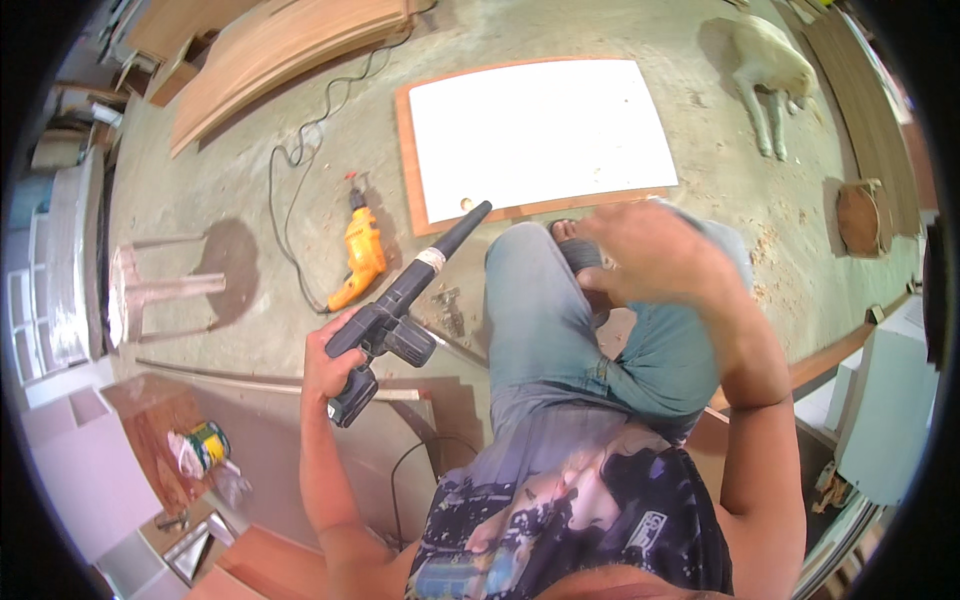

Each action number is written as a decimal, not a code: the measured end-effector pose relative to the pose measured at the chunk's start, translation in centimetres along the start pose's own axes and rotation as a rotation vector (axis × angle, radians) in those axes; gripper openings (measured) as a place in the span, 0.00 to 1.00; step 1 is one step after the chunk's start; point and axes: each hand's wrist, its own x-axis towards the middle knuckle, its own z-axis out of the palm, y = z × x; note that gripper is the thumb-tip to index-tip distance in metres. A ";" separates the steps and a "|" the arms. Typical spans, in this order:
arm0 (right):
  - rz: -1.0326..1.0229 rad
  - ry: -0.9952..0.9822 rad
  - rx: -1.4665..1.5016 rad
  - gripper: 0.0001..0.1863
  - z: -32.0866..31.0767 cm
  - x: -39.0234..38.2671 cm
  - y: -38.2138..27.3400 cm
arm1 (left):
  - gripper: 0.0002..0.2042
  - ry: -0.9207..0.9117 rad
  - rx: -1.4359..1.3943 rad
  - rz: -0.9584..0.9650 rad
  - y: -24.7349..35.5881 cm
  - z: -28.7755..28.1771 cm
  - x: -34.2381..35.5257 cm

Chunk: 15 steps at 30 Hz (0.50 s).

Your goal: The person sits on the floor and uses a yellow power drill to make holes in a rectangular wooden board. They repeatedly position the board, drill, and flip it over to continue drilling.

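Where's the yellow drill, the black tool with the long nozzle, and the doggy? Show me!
Yellow drill (pixel 364 249): head view, on its yellow body.
Black tool (pixel 404 289): head view, on its barrel.
Dog (pixel 766 52): head view, on its body.

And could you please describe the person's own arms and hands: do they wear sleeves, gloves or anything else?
The left hand and right hand are ungloved. No sleeve shows on the left arm or right arm; the dark, printed shirt ends at the shoulders. No watch or cable is visible on either wrist; blur hides finer detail on the right hand.
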 end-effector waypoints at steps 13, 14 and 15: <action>-0.282 -0.061 -0.105 0.21 5.3 -3.7 -5.5 | 0.31 -0.307 0.343 0.363 10.3 9.2 11.9; -0.276 -0.036 -0.096 0.21 5.2 -3.8 -5.3 | 0.31 -0.329 0.333 0.377 10.8 9.5 12.3; -0.283 0.006 -0.101 0.21 5.1 -3.8 -5.1 | 0.31 -0.368 0.315 0.380 11.1 9.6 12.7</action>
